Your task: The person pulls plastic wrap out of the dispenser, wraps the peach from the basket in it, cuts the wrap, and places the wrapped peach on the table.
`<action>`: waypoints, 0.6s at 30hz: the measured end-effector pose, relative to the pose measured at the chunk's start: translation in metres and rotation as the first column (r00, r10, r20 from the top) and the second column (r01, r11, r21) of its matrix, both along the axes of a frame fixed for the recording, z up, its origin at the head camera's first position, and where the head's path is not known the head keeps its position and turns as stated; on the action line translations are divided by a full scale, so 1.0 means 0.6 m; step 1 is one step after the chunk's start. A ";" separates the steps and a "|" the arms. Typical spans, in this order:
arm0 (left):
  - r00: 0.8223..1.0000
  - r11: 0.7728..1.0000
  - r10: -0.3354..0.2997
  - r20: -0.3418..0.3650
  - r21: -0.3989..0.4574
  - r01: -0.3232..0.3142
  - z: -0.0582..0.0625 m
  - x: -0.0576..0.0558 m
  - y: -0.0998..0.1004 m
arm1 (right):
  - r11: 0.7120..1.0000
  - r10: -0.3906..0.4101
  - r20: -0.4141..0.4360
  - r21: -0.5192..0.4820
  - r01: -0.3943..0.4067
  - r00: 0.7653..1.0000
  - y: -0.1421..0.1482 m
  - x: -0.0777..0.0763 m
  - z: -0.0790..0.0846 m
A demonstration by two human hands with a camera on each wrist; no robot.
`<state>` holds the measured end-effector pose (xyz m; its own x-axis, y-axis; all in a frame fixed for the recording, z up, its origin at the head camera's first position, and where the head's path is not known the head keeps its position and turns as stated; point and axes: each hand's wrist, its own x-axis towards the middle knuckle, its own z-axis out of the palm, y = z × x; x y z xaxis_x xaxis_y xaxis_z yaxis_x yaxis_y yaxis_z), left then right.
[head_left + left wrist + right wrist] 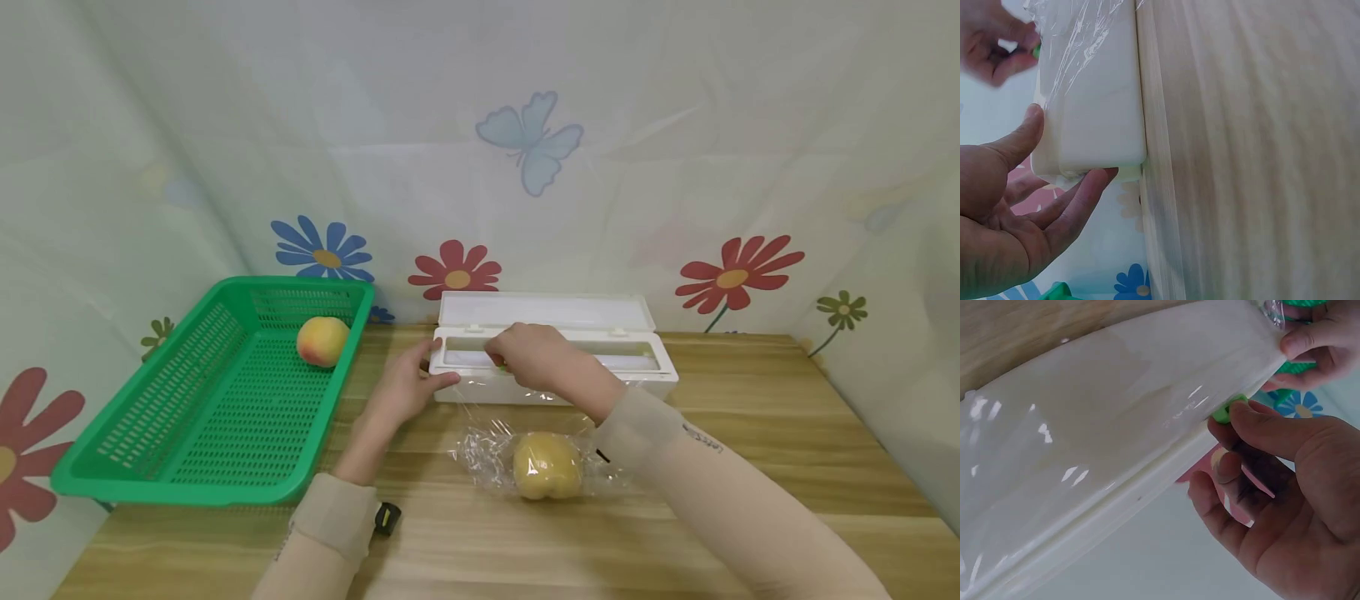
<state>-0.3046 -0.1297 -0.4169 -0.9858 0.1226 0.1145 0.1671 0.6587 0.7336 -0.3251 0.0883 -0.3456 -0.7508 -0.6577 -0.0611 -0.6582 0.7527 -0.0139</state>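
A white cling film dispenser (645, 388) lies lengthwise near the wall, its lid (547, 310) tipped back and the film roll showing inside. My left hand (405, 385) holds its left end, thumb at the upper front edge and fingers around the end face. Between thumb and index finger, my right hand (536, 357) pinches a small green slide cutter (1229, 409) on the dispenser's edge, left of the middle. Clear cling film (483, 454) stretches from the dispenser toward me. It lies crumpled around a yellow peach (547, 467) on the table.
At the left stands a green plastic basket (247, 425) with a yellow-red peach (323, 342) at its far right corner. The wooden table (750, 433) ends at a cloth-covered wall (645, 167) with printed flowers and a butterfly.
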 end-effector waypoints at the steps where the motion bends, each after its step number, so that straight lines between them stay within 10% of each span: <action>1: 1.000 1.000 -0.001 -0.002 0.001 0.001 0.000 -0.001 0.000 | 1.000 -0.009 0.003 -0.002 0.009 1.000 0.010 0.001 0.001; 18: 0.999 1.000 0.017 0.040 -0.004 -0.017 0.005 0.002 0.004 | 0.996 -0.086 -0.031 -0.036 0.085 0.996 0.158 0.026 0.003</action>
